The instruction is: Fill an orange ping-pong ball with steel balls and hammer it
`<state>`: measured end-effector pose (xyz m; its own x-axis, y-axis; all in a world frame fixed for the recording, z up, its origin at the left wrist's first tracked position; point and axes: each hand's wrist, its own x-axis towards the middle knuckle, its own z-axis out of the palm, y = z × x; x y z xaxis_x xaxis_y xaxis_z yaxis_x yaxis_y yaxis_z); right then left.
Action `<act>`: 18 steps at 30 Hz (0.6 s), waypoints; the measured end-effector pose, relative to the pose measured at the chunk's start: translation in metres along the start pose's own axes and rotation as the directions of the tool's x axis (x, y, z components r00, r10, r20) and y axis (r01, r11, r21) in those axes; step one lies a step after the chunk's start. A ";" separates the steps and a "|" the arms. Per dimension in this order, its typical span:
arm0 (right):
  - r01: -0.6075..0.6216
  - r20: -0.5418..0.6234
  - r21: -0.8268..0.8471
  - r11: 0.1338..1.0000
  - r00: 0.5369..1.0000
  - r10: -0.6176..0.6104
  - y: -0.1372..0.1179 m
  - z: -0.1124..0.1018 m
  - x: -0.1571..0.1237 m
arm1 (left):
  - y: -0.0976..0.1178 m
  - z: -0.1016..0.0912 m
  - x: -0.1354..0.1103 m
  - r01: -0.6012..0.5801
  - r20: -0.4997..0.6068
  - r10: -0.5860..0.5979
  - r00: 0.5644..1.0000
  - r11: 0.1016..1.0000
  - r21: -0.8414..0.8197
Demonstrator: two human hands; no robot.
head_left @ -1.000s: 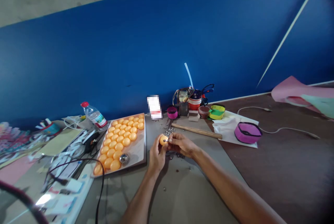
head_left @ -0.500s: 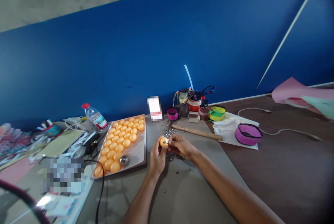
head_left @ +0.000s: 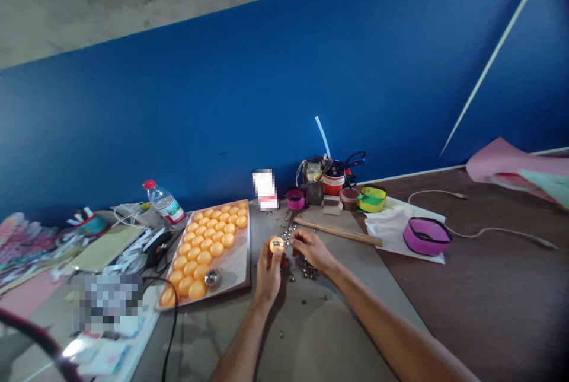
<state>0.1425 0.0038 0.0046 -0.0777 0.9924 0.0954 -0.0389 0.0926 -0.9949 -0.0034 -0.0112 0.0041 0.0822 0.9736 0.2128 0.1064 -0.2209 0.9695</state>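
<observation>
My left hand (head_left: 268, 272) is closed round an orange ball (head_left: 275, 241), its thumb on the near side. A short row of small shiny silver pieces shows on the ball's top. Just right of the ball is my right hand (head_left: 313, 250), thumb and forefinger pinched together; whatever is between them is too small to make out. Loose silver pieces (head_left: 310, 269) lie on the grey board under and beside the right hand. To the left, a white tray (head_left: 235, 269) bears rows of orange balls (head_left: 204, 257) and one silver-covered ball (head_left: 212, 278).
A wooden-handled tool (head_left: 338, 231) lies beyond my right hand. Behind it stand small pots and a yellow-green container (head_left: 371, 198). A magenta container (head_left: 427, 237) sits on white cloth at right. A plastic bottle (head_left: 166, 204), cables and papers crowd the left.
My right hand has drawn away from the ball to the right, leaving a small gap. The ball stays in my left hand, its row of silver pieces now in plain sight.
</observation>
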 end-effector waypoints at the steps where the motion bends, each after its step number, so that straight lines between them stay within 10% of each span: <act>1: 0.088 -0.022 -0.199 0.976 0.995 -0.094 0.000 -0.003 0.000 | -0.001 0.000 0.000 0.016 -0.013 -0.016 1.000 1.000 -0.022; 4: 0.259 0.078 -0.650 0.714 0.958 -0.277 0.002 -0.010 -0.004 | -0.003 0.000 0.000 0.037 -0.050 -0.041 0.998 0.997 -0.074; 8: 0.298 0.232 -0.865 0.403 0.951 -0.206 0.005 -0.007 -0.011 | -0.002 0.002 0.000 0.047 -0.041 -0.053 0.998 0.992 -0.119; 18: 0.319 0.284 -0.883 0.345 0.947 -0.150 0.001 -0.001 -0.012 | 0.006 0.001 -0.002 0.022 -0.037 -0.023 0.999 1.000 -0.022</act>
<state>0.1448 -0.0076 0.0025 -0.3506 0.9030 0.2485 0.8410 0.4203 -0.3408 -0.0023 -0.0142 0.0090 0.0435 0.9799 0.1946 0.0861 -0.1978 0.9765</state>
